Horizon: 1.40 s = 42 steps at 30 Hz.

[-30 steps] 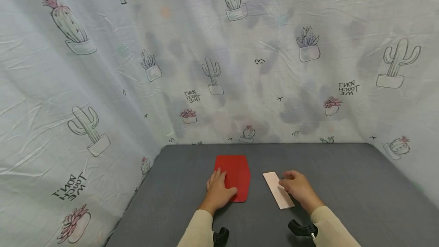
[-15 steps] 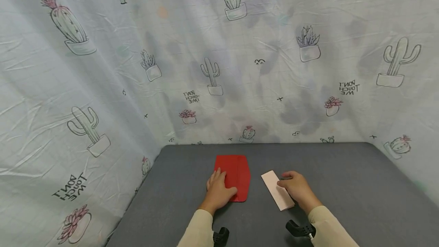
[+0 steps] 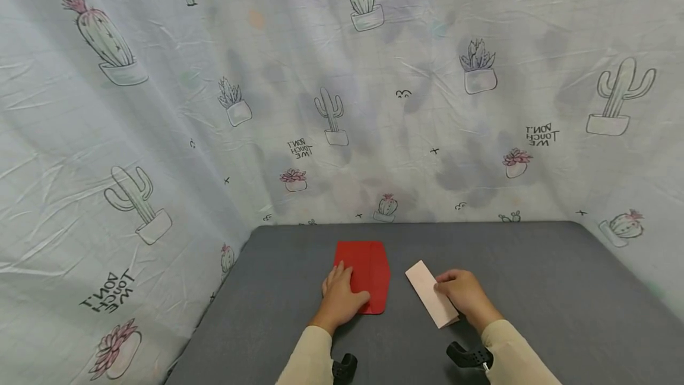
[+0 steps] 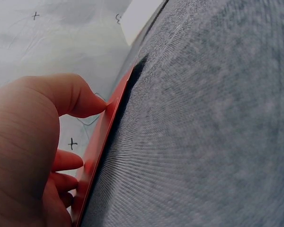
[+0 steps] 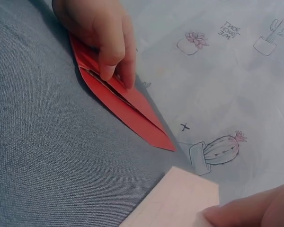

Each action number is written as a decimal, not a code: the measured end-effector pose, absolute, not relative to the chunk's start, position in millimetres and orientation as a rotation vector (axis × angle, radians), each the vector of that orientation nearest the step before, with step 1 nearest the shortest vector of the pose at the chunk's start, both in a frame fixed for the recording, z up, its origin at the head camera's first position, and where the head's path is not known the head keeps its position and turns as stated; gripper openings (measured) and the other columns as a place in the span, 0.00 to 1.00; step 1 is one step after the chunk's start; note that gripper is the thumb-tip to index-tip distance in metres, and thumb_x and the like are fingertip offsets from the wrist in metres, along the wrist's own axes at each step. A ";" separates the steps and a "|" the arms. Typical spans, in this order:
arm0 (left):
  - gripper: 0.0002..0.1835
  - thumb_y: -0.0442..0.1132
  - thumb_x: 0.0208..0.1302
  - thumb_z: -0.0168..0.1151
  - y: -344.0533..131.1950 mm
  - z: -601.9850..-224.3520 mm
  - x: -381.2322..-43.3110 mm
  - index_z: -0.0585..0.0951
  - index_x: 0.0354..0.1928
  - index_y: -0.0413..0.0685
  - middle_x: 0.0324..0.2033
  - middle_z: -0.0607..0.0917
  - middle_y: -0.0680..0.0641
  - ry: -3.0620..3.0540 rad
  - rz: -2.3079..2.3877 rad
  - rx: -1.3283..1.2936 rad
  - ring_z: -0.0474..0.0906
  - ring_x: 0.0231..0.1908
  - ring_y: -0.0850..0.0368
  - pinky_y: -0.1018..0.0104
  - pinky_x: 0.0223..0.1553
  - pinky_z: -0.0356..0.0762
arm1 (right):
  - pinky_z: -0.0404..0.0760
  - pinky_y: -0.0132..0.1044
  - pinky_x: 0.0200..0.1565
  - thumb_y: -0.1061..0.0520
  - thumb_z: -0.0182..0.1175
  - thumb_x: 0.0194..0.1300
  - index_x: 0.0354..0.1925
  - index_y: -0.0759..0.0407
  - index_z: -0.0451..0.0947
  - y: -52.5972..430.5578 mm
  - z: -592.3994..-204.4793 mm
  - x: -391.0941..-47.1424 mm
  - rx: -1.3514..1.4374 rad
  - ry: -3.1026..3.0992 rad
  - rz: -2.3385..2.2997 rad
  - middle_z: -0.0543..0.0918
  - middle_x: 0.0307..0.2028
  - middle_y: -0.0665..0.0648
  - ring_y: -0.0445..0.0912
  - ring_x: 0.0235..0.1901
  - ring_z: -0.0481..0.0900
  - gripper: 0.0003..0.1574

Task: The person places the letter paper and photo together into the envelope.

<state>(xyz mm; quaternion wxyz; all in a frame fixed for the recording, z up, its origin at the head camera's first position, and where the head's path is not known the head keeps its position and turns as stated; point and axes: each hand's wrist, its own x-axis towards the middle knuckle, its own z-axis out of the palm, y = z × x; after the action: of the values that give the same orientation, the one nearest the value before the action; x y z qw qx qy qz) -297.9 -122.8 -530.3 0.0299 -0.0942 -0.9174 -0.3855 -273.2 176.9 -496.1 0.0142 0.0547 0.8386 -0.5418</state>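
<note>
A red envelope lies flat on the grey table, its flap unfolded to the right. My left hand rests on the envelope's left part, fingers extended and thumb tip on its near part. The right wrist view shows the envelope's slit-like mouth slightly parted beside the flap. To the right, my right hand pinches the long right edge of a folded pale pink paper. A second layer peeks out at the paper's near end. The paper slants, its far end pointing toward the envelope; a strip of table separates the two.
The grey cloth-like tabletop stretches around both hands. Behind it and on the left hangs a pale curtain printed with cacti. A black wrist mount sits below the right sleeve, another black mount by the left sleeve.
The right hand has shifted slightly left and its fingers have come together on the paper's edge. The paper's far end has moved left and away from the body. The left hand stays put.
</note>
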 end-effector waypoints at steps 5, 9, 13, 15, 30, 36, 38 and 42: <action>0.45 0.43 0.57 0.64 -123.0 -529.7 -297.9 0.70 0.77 0.30 0.81 0.60 0.31 -2.830 -1.188 -0.287 0.50 0.80 0.31 0.29 0.75 0.45 | 0.79 0.44 0.41 0.63 0.65 0.75 0.49 0.70 0.85 176.7 -494.6 -272.9 0.157 2.602 -1.744 0.85 0.44 0.62 0.55 0.43 0.80 0.11; 0.45 0.43 0.58 0.64 -122.8 -529.3 -298.2 0.70 0.78 0.30 0.81 0.60 0.31 -2.829 -1.191 -0.287 0.50 0.80 0.30 0.29 0.75 0.45 | 0.79 0.44 0.44 0.62 0.65 0.76 0.51 0.70 0.85 178.6 -495.3 -273.7 0.158 2.589 -1.781 0.85 0.45 0.62 0.55 0.46 0.80 0.12; 0.45 0.44 0.58 0.63 -122.5 -529.0 -298.4 0.70 0.78 0.31 0.82 0.60 0.31 -2.828 -1.199 -0.287 0.50 0.80 0.31 0.29 0.75 0.45 | 0.80 0.44 0.44 0.61 0.66 0.76 0.52 0.70 0.85 180.9 -496.7 -275.0 0.169 2.579 -1.786 0.85 0.46 0.62 0.55 0.46 0.80 0.13; 0.45 0.44 0.58 0.63 -122.3 -528.7 -298.3 0.70 0.78 0.31 0.82 0.59 0.31 -2.829 -1.199 -0.287 0.50 0.80 0.31 0.29 0.75 0.45 | 0.80 0.44 0.43 0.61 0.66 0.76 0.52 0.70 0.85 181.5 -497.4 -275.2 0.178 2.560 -1.802 0.85 0.46 0.62 0.55 0.44 0.80 0.13; 0.45 0.44 0.58 0.63 -121.8 -529.0 -297.8 0.70 0.78 0.32 0.82 0.59 0.32 -2.834 -1.207 -0.273 0.49 0.80 0.31 0.28 0.75 0.43 | 0.87 0.45 0.41 0.64 0.63 0.76 0.67 0.76 0.75 183.1 -502.7 -275.2 0.206 2.394 -1.881 0.86 0.50 0.65 0.52 0.42 0.84 0.27; 0.45 0.44 0.58 0.63 -121.8 -529.1 -298.0 0.70 0.78 0.32 0.82 0.59 0.32 -2.833 -1.205 -0.269 0.50 0.80 0.31 0.28 0.75 0.44 | 0.87 0.45 0.39 0.66 0.63 0.75 0.67 0.76 0.73 180.8 -501.1 -276.8 0.208 2.326 -1.955 0.85 0.49 0.65 0.52 0.40 0.86 0.27; 0.45 0.44 0.58 0.63 -121.5 -529.2 -298.1 0.70 0.79 0.32 0.82 0.59 0.32 -2.831 -1.205 -0.270 0.50 0.80 0.31 0.28 0.75 0.44 | 0.88 0.45 0.39 0.66 0.63 0.75 0.68 0.77 0.72 180.4 -501.1 -277.4 0.200 2.307 -1.975 0.85 0.48 0.65 0.52 0.39 0.86 0.27; 0.45 0.44 0.58 0.63 -121.1 -529.1 -297.8 0.69 0.79 0.32 0.82 0.59 0.32 -2.828 -1.210 -0.271 0.50 0.80 0.31 0.27 0.75 0.44 | 0.89 0.45 0.38 0.67 0.62 0.76 0.68 0.76 0.73 179.1 -502.3 -278.5 0.207 2.279 -2.007 0.85 0.47 0.65 0.52 0.38 0.86 0.27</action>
<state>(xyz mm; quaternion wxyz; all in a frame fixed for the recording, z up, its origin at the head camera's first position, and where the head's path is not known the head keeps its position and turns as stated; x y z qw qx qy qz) -297.8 -121.1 -529.1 0.0270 -0.0877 -0.9155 -0.3916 -278.5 179.1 -502.3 0.0489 0.0678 0.7477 -0.6588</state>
